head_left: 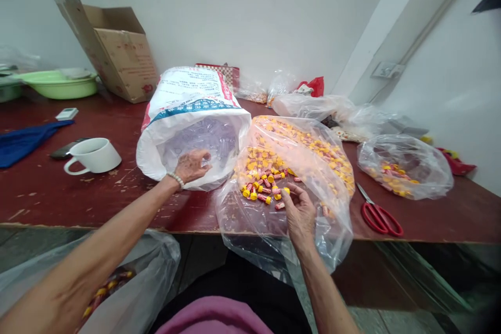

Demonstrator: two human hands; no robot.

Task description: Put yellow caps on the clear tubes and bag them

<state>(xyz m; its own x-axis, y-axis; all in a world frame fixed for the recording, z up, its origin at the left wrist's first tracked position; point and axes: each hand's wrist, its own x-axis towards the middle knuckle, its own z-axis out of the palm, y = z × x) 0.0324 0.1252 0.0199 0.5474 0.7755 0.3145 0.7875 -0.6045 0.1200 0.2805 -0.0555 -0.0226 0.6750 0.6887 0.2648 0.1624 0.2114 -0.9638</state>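
My left hand is at the mouth of a white printed woven sack lying on its side. Its thumb and forefinger are pinched together; whatever they hold looks small and clear, too faint to name. Inside the sack is a mass of clear plastic pieces. My right hand reaches into the open mouth of a clear plastic bag. Its thumb and fingers close on a small yellow-capped bottle with a red and white body. Many more such bottles lie loose around it and fill the bag behind.
Red-handled scissors and a smaller bag of bottles lie to the right. A white mug, blue cloth, green basin and cardboard box stand left. Below the table edge hangs another bag with bottles.
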